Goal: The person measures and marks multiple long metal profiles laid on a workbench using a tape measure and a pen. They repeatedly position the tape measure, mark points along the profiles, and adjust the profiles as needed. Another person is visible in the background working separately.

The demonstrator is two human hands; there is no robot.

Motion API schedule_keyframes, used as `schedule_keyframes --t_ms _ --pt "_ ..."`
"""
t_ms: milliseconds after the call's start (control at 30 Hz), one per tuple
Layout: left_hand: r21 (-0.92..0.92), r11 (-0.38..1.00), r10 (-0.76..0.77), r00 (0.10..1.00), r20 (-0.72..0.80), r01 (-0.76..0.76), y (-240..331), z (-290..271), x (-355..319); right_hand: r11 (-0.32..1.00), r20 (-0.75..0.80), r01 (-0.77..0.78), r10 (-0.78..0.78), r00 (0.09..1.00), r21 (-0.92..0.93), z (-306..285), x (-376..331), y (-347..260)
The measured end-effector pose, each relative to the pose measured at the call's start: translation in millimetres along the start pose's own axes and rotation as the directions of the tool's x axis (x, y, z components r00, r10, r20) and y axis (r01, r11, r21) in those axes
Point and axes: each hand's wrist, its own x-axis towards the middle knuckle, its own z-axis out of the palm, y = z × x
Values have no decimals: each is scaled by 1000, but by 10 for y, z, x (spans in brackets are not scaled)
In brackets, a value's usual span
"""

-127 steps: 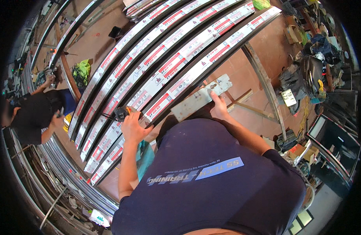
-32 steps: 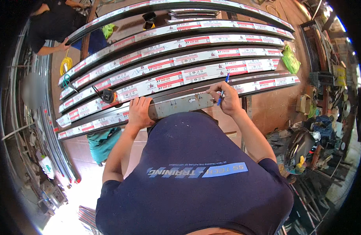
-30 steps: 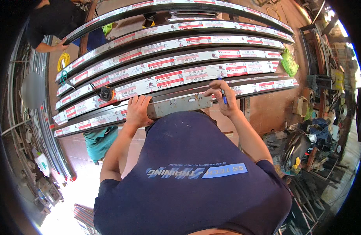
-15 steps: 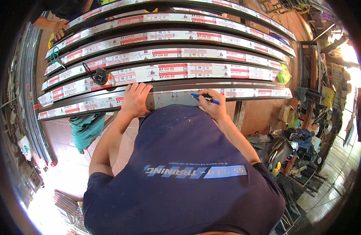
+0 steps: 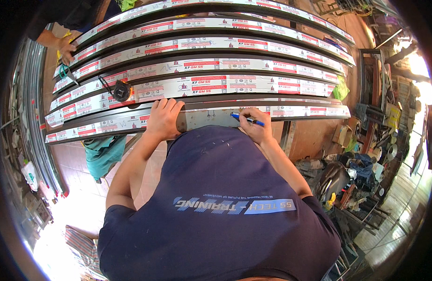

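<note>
A grey metal plate (image 5: 204, 119) sat before the person's torso, overlapping the nearest film-covered profile (image 5: 314, 111). The right hand (image 5: 257, 130) had its grip closed around a blue pen (image 5: 234, 115), tip at the plate. The left hand (image 5: 164, 119) covered the plate's left end, its grip's closure impossible to tell. A black tape measure (image 5: 121, 91) and teal-handled scissors (image 5: 65, 71) lay leftward.

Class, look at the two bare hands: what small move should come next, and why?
Probably a short stroke by the right hand with the slim blue pen: its tip points at the flat grey metal plate, and the left hand is at the plate's left end, seemingly steadying it.
</note>
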Motion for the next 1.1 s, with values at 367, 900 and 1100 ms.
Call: schedule_keyframes --t_ms 367,900,1100 --pt "7 1000 -5 1000 13 5 -10 -4 1 983 -56 140 -148 987 -116 -75 10 -141" --pt "0 1000 -11 1000 22 11 -8 -19 -15 990 56 -129 133 990 -64 -181 198 -276" --pt "5 1000 13 1000 -19 -13 -37 23 -22 980 49 -182 187 981 -83 -86 190 -277"
